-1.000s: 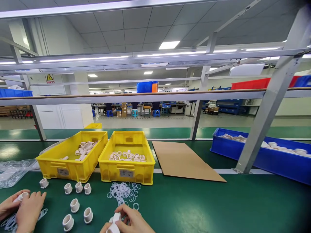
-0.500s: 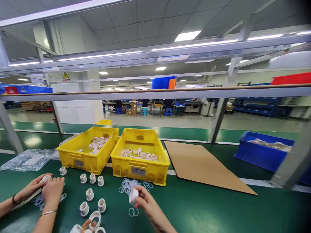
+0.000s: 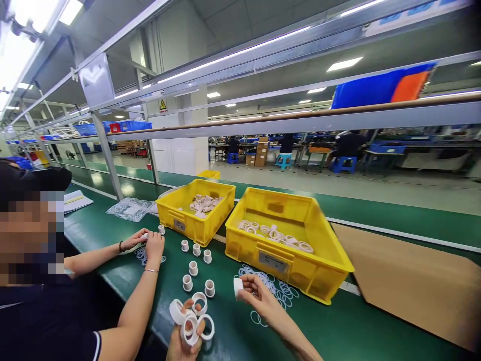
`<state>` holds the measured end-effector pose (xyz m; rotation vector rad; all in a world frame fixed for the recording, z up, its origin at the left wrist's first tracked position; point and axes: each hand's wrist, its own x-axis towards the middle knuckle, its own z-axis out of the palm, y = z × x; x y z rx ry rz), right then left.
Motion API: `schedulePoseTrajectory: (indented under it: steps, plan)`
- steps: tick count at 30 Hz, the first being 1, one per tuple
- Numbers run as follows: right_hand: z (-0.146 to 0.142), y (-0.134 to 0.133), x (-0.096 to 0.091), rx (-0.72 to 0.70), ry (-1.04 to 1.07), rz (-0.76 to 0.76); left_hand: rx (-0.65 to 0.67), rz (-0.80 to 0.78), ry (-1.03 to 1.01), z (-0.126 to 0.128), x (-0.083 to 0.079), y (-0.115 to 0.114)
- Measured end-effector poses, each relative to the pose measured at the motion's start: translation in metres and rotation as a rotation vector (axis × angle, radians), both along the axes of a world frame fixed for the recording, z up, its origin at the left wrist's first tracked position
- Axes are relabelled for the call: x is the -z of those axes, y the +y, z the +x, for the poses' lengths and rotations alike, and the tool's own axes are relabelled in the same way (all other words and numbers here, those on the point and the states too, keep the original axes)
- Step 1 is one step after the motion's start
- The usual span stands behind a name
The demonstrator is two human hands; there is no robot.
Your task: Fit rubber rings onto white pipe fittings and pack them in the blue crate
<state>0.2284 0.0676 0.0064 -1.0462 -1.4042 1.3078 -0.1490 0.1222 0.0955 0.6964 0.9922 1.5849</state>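
My left hand (image 3: 184, 338) is closed round several white plastic rings (image 3: 192, 313) at the bottom edge of the view. My right hand (image 3: 257, 296) pinches a single white ring (image 3: 238, 288) just above the green table, beside a loose pile of thin clear O-rings (image 3: 274, 293). Several short white pipe fittings (image 3: 195, 265) stand upright on the table to the left of my hands. A co-worker on my left has both hands (image 3: 148, 241) together on a small white part.
Two yellow bins stand behind the fittings: the right yellow bin (image 3: 319, 260) holds white rings, the left yellow bin (image 3: 176, 210) white tubes. A brown cardboard sheet (image 3: 409, 281) lies at the right. A clear plastic bag (image 3: 130, 208) lies farther left. Metal frame rails run overhead.
The view has swung left and closer, bringing the co-worker into sight. My left hand has come up into view with the rings. My right hand keeps its ring.
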Motion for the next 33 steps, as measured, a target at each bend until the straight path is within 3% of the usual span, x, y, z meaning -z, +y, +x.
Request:
schedulePoseTrajectory:
  steps: [7,10,12,15,19,22,26,33]
  plan:
    - [-0.067,0.023,-0.011,-0.086,-0.822,0.424,0.181,-0.126,-0.294,0.095,0.093,-0.096]
    - [-0.085,0.03,-0.004,-0.18,-0.976,0.43,0.237,-0.134,-0.419,0.123,0.128,-0.121]
    - [-0.085,0.032,0.002,-0.231,-1.066,0.402,0.247,-0.111,-0.535,0.131,0.143,-0.127]
    - [-0.071,0.027,-0.002,-0.285,-1.148,0.383,0.268,-0.088,-0.614,0.135,0.149,-0.127]
    - [-0.057,0.012,-0.029,-0.297,-1.109,0.456,0.33,-0.084,-0.55,0.138,0.145,-0.125]
    - [-0.067,0.0,-0.042,-0.366,-1.016,0.517,0.361,-0.078,-0.491,0.14,0.145,-0.128]
    - [-0.085,-0.007,-0.043,-0.521,-1.019,0.489,0.406,-0.068,-0.494,0.136,0.153,-0.134]
    - [-0.093,0.019,-0.05,-0.374,-0.608,0.411,0.162,0.008,-0.607,0.101,0.161,-0.145]
